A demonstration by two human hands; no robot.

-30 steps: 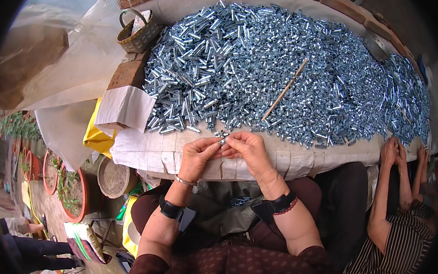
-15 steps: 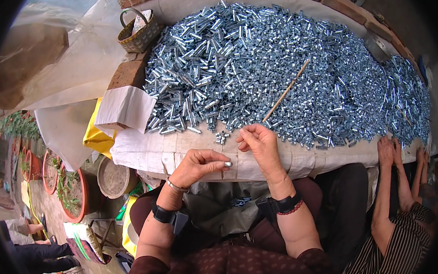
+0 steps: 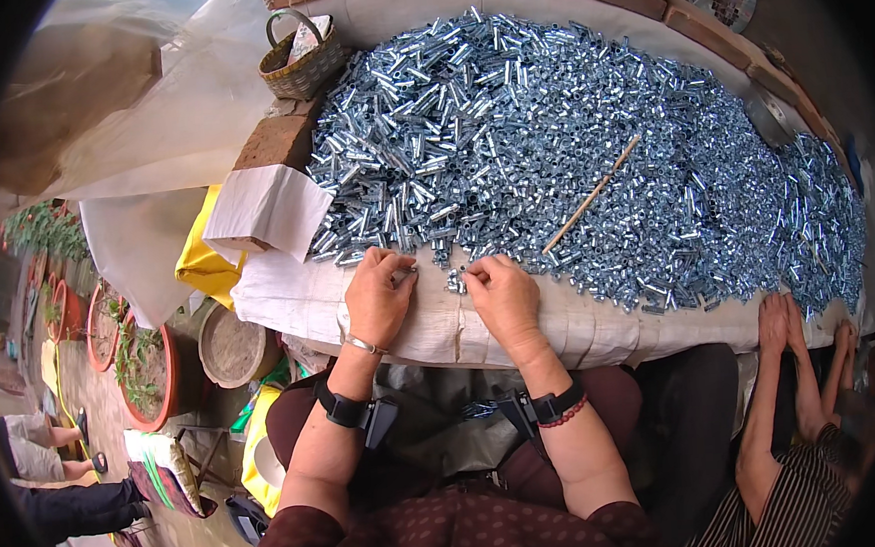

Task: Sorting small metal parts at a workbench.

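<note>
A wide heap of small shiny metal sleeves [image 3: 549, 136] covers the pale cloth-topped table in front of me. My left hand [image 3: 377, 295] is at the heap's near edge, thumb and fingers pinched on what looks like a small metal sleeve [image 3: 414, 268], mostly hidden by the fingertips. Just right of it, a little cluster of short metal sleeves [image 3: 454, 281] lies on the cloth. My right hand [image 3: 505, 297] has its fingertips closed together against that cluster; what is between them is too small to make out.
A thin wooden stick [image 3: 591, 194] rests on the heap. Bricks [image 3: 708, 31] edge the table's far side. A wicker basket [image 3: 303, 69] and a white sheet [image 3: 265, 212] are at the left. Another person's hands [image 3: 776, 321] work at the right. Potted plants [image 3: 148, 376] stand lower left.
Both hands have moved. My left hand went forward from over the table's front edge to the heap's edge; my right hand came down to the little cluster. The view has shifted slightly.
</note>
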